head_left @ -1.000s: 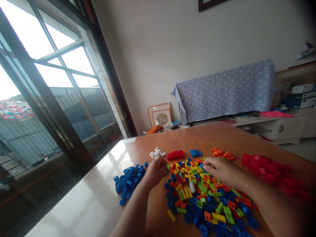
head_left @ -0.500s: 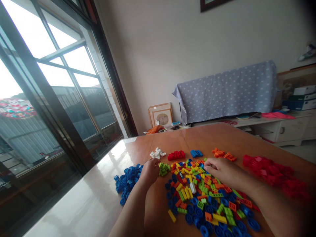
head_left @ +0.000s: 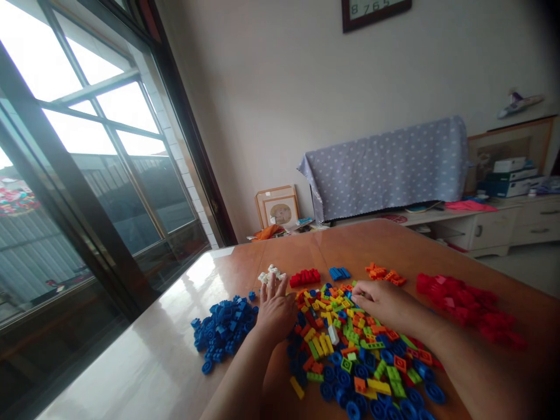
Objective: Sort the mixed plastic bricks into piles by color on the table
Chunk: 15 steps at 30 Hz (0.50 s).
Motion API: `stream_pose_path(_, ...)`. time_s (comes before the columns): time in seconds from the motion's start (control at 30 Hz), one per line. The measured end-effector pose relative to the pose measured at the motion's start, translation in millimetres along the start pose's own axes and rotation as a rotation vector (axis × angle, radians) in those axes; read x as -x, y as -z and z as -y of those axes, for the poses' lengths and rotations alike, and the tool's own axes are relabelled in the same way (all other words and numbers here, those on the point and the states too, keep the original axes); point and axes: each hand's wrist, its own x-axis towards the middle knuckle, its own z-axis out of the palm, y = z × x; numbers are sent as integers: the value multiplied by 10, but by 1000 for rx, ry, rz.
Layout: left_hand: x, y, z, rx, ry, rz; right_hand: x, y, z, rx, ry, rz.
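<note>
My left hand (head_left: 276,312) is palm down with its fingers spread, holding nothing I can see. It covers the spot of the small lime-green pile, and its fingertips reach toward the white bricks (head_left: 272,273). A heap of blue bricks (head_left: 225,326) lies to its left, with one blue brick (head_left: 252,296) apart from it. At the back right of the mixed toy brick pile (head_left: 352,335), my right hand (head_left: 382,297) is closed, thumb and fingers together. What it pinches, if anything, is hidden. The mixed pile has yellow, orange, green, red and blue pieces, with round blue ones in front.
Along the back of the wooden table (head_left: 350,239) sit red bricks (head_left: 305,277), flat blue bricks (head_left: 339,273) and orange bricks (head_left: 385,273). A large red heap (head_left: 468,303) lies beyond my right forearm. Behind stands a white cabinet (head_left: 494,230); a glass door (head_left: 144,175) is at left.
My left hand has gone from pinched to spread and now hides the lime-green pile. My right hand stays closed at the mixed pile. The camera view has shifted slightly right.
</note>
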Motion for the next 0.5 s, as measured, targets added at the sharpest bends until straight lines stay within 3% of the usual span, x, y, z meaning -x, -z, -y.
stream_pose_path(0.3,-5,-10,-119,10,-59,56,91,168,248,-12,-3,-5)
stream_pose_path(0.5,8,10,-260,78,-114,64,64,114,160,-7,-21,-13)
